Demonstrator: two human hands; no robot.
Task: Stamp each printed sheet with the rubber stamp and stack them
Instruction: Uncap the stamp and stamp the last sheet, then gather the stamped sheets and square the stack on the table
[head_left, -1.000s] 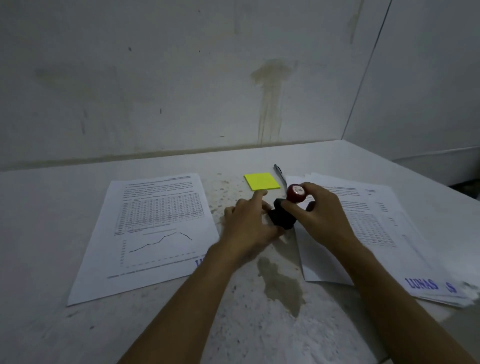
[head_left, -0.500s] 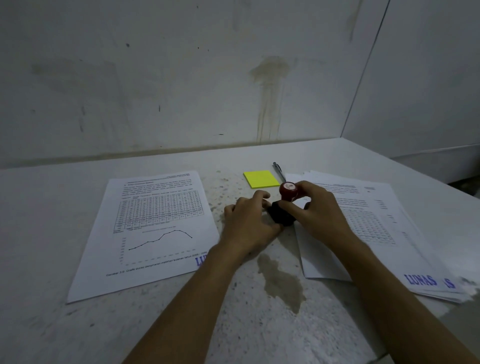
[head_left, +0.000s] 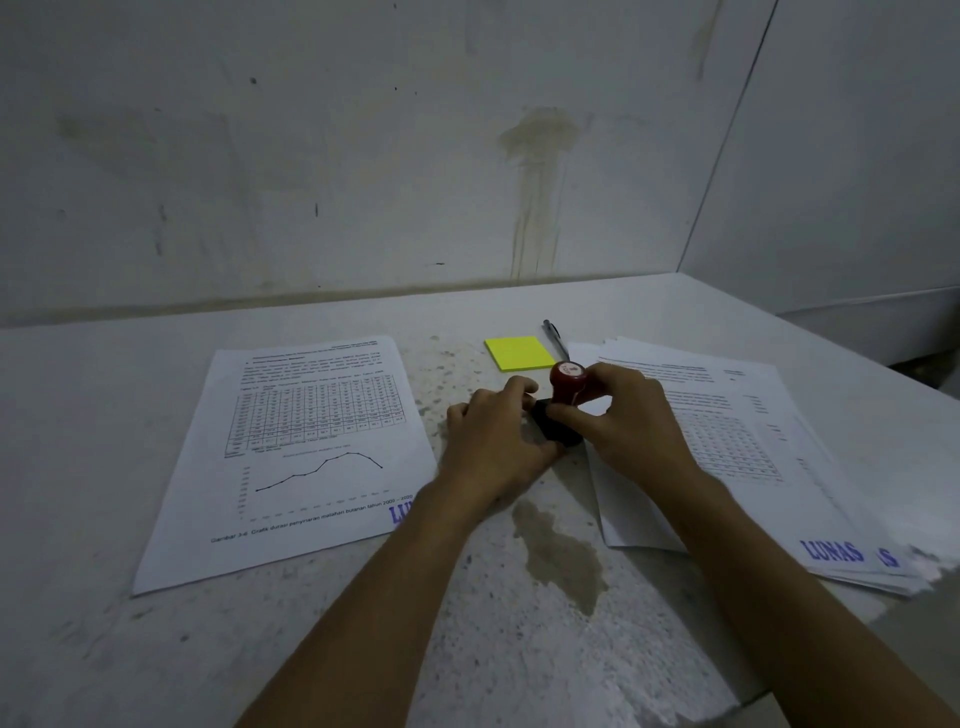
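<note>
Stamp (head_left: 567, 382) lowered; right hand (head_left: 631, 421) grips it.

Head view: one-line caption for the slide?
Right hand grips the red-handled rubber stamp over a black ink pad steadied by the left hand, between stamped sheets.

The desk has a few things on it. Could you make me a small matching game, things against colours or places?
Things:
1. sticky notes
2. stamp
3. pen
4. sheet with a graph

Descriptions:
A. red knob, held by the right hand
B. lies left of both hands
C. bright yellow
D. lies right of the yellow pad, near the wall

Pairs: 1-C, 2-A, 3-D, 4-B
</note>
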